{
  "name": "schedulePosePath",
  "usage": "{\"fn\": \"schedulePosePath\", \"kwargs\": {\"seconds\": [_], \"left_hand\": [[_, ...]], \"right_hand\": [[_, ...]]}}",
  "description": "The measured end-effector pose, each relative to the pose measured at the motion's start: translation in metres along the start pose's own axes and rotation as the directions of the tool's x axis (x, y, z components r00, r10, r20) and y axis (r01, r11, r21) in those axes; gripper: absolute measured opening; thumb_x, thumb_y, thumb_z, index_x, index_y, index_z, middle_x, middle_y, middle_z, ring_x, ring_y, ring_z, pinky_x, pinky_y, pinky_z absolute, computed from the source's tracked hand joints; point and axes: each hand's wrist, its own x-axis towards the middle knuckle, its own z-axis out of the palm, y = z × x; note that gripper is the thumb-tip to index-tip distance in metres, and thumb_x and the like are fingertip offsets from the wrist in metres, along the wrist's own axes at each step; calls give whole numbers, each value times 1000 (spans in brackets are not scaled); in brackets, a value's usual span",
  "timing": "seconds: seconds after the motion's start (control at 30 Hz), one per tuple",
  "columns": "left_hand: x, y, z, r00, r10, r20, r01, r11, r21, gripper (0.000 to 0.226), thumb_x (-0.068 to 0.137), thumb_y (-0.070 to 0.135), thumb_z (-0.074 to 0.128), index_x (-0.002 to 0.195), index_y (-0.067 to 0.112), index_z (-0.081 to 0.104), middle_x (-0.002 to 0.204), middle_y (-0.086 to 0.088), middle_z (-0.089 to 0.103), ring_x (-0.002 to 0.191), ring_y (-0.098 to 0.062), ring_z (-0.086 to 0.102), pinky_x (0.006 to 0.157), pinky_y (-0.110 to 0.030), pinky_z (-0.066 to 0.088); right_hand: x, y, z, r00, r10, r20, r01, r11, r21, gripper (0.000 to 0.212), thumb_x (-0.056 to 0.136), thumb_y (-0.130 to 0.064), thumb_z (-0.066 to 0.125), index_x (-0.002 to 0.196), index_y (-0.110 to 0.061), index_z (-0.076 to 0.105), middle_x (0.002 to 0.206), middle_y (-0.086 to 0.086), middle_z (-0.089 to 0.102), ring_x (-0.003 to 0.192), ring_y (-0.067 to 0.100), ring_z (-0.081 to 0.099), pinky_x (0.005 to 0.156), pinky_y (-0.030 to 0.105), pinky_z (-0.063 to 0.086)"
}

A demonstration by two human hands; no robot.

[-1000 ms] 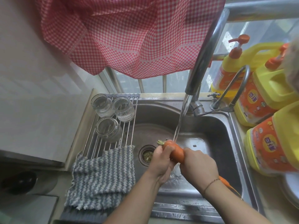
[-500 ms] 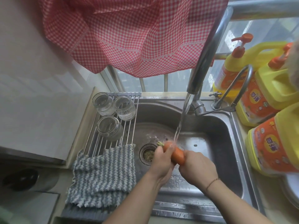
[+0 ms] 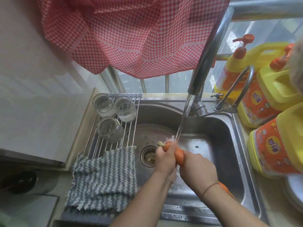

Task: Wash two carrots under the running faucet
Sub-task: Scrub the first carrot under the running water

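Right now both hands hold one carrot (image 3: 178, 154) under the faucet's stream, over the steel sink (image 3: 218, 128).

Left hand (image 3: 165, 158) curls round its stubby top end, right hand (image 3: 197, 169) grips the lower part, and water (image 3: 182, 123) from the faucet (image 3: 205, 63) strikes the carrot between them. A second carrot (image 3: 225, 188) peeks out behind the right wrist, low in the basin. Left of the sink, three glass jars (image 3: 109, 128) sit on a drying rack (image 3: 129, 128) beside a grey striped cloth (image 3: 103, 177); yellow detergent bottles (image 3: 275, 145) stand at right.
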Motion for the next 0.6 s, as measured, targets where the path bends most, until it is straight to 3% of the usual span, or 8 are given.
{"fn": "schedulePosePath", "kwargs": {"seconds": [0.1, 0.23, 0.3, 0.37, 0.4, 0.43, 0.5, 0.6], "left_hand": [[8, 4, 3, 979, -108, -173, 96, 992, -77, 24, 94, 14, 64, 74, 7, 53, 54, -7, 57, 42, -17, 56, 46, -26, 50], [12, 20, -2, 964, -262, -35, 239, 922, -305, 44, 103, 37, 46, 65, 13, 43, 53, -6, 46, 49, -19, 53, 56, -31, 51], [11, 27, -10, 974, -200, 109, 224, 928, -298, 49, 103, 44, 39, 67, 12, 47, 60, -7, 54, 68, -22, 60, 75, -35, 52], [9, 32, -19, 968, -154, 200, 203, 946, -252, 54, 101, 51, 35, 78, 9, 58, 83, -14, 67, 89, -26, 67, 85, -41, 53], [9, 32, -21, 965, -152, 214, 205, 945, -255, 56, 100, 54, 33, 88, 8, 62, 95, -17, 67, 97, -27, 66, 86, -43, 54], [8, 31, -20, 968, -147, 205, 199, 943, -267, 57, 100, 56, 31, 97, 8, 62, 100, -17, 66, 100, -28, 65, 86, -46, 54], [3, 27, -15, 976, -142, 167, 185, 942, -281, 53, 100, 56, 31, 109, 11, 58, 96, -15, 64, 92, -27, 64, 81, -45, 55], [-8, 15, -6, 985, -115, 126, 140, 966, -215, 41, 103, 47, 34, 117, 12, 51, 73, -10, 66, 67, -22, 64, 68, -37, 57]], "right_hand": [[-7, -7, 9, 999, -24, -30, 20, 990, -142, 32, 90, -12, 41, 119, -25, 48, 103, -2, 68, 92, 24, 68, 68, 32, 47], [-18, -8, 8, 987, -159, -33, 154, 980, -122, 35, 90, -29, 47, 124, -28, 40, 107, -5, 67, 94, 23, 67, 65, 32, 41], [-21, 0, 3, 977, -183, 112, 157, 965, 211, 30, 85, -44, 56, 108, -29, 46, 92, -6, 65, 81, 22, 66, 61, 31, 42], [-16, 8, -9, 881, -232, 412, -106, 752, 650, 26, 90, -44, 58, 98, -20, 51, 69, -3, 59, 52, 22, 57, 45, 28, 41], [-14, 13, -12, 833, -270, 482, -213, 648, 731, 26, 94, -41, 55, 95, -16, 51, 61, -1, 55, 42, 19, 48, 39, 26, 36], [-11, 17, -15, 829, -291, 477, -216, 621, 754, 25, 96, -39, 54, 91, -15, 52, 57, -2, 51, 38, 15, 43, 36, 24, 33], [-7, 18, -17, 902, -267, 338, -41, 727, 685, 20, 94, -36, 58, 85, -18, 56, 58, -4, 53, 42, 8, 43, 41, 21, 35], [-6, 19, -5, 978, -196, 74, 144, 886, 441, 23, 88, -44, 62, 101, -26, 63, 84, -5, 69, 66, 7, 56, 60, 20, 41]]}}
